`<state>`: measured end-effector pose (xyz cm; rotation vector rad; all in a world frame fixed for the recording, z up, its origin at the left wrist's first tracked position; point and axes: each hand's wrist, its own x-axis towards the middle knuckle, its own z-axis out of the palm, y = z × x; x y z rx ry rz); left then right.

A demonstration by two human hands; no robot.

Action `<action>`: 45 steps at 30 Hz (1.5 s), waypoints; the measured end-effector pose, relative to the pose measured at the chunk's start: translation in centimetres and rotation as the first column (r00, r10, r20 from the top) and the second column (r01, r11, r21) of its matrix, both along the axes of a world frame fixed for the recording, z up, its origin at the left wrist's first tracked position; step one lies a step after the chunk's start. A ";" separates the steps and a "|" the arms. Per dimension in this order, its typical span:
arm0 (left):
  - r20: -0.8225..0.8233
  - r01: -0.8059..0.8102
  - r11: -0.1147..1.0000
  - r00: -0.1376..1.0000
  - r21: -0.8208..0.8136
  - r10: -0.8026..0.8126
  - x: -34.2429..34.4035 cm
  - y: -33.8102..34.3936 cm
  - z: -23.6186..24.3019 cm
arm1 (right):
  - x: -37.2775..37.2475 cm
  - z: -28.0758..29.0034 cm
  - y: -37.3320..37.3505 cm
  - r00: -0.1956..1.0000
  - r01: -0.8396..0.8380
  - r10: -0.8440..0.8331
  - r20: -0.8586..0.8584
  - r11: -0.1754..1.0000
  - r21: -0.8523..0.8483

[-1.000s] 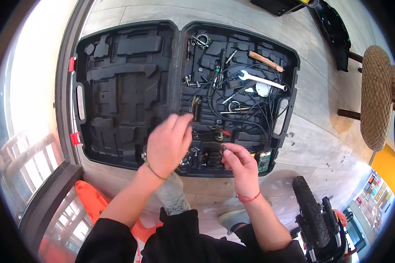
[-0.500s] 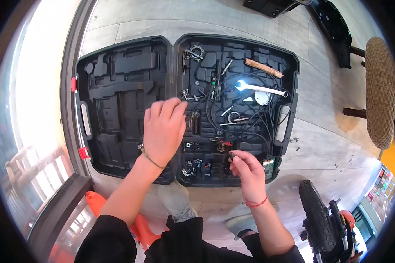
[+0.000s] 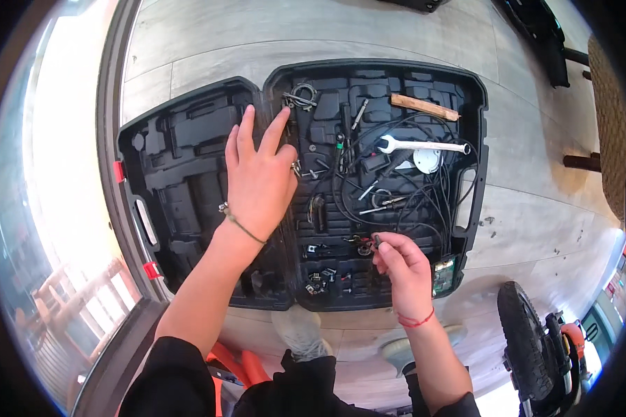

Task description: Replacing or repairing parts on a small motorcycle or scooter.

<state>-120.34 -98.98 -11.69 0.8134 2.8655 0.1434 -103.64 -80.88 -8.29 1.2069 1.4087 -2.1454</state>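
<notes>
A black moulded case (image 3: 156, 174) lies open on the floor. My left hand (image 3: 257, 181) is over its middle hinge with fingers apart, the tips near metal clamp pieces (image 3: 301, 97) at the top of the right half. My right hand (image 3: 403, 278) pinches a small dark piece (image 3: 377, 240) above the lower right half, beside red-and-black small parts. Around them in that half lie a silver wrench (image 3: 424, 144), a wooden stick (image 3: 424, 107), a white disc (image 3: 427, 162), black cables (image 3: 442, 191), small hardware (image 3: 317, 285) and a green circuit board (image 3: 444, 276).
A window frame (image 3: 111, 90) runs along the left. At the right stand a woven stool (image 3: 612, 139) and, lower, a black tyre (image 3: 528, 340). Black plastic objects (image 3: 535, 35) lie at the back. My feet (image 3: 299, 333) and orange plastic pieces (image 3: 250, 368) are below the case.
My left hand has moved up toward the top of the case, its fingers spreading apart. My right hand has shifted slightly right, still pinching the small piece. The view has shifted.
</notes>
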 end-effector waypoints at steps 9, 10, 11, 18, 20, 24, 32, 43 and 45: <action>0.079 -0.035 0.968 0.997 0.250 0.016 0.0 -2.2 1.3 | 1.3 0.1 -0.6 1.000 0.008 -0.008 -0.016 1.000 0.026; 0.042 -0.046 0.950 0.999 0.309 0.035 0.3 -2.3 1.4 | 1.4 0.3 -0.8 1.000 -0.010 0.010 -0.004 1.000 0.023; 0.041 -0.049 0.946 0.998 0.320 0.037 0.5 -2.1 1.8 | 1.5 0.5 -0.9 1.000 -0.026 0.025 0.013 0.999 0.029; 0.958 -0.955 0.154 0.224 0.252 -0.180 4.6 -1.0 3.8 | 0.9 2.6 -2.3 0.997 -0.060 0.061 -0.049 0.998 0.010; 0.961 -0.990 0.083 0.091 0.116 -0.261 5.8 -1.0 3.4 | 0.8 2.9 -2.8 0.996 -0.057 0.056 -0.071 0.998 0.000; 0.925 -0.991 0.055 0.096 0.124 -0.368 7.5 0.0 5.4 | 0.5 4.3 -2.8 0.994 -0.040 0.038 -0.106 0.999 -0.016; 0.902 -0.959 0.115 0.198 0.259 -0.383 8.4 0.6 8.9 | 0.5 6.4 -2.8 0.972 -0.017 0.013 -0.233 1.000 -0.016; 0.900 -0.894 0.212 0.332 0.396 -0.281 9.7 0.9 11.3 | 0.8 7.6 -2.4 0.960 0.074 -0.164 -0.226 0.930 -0.361; 0.893 -0.887 0.209 0.347 0.412 -0.287 10.0 1.3 11.5 | 0.9 8.5 -2.2 0.964 0.077 -0.148 -0.219 0.949 -0.306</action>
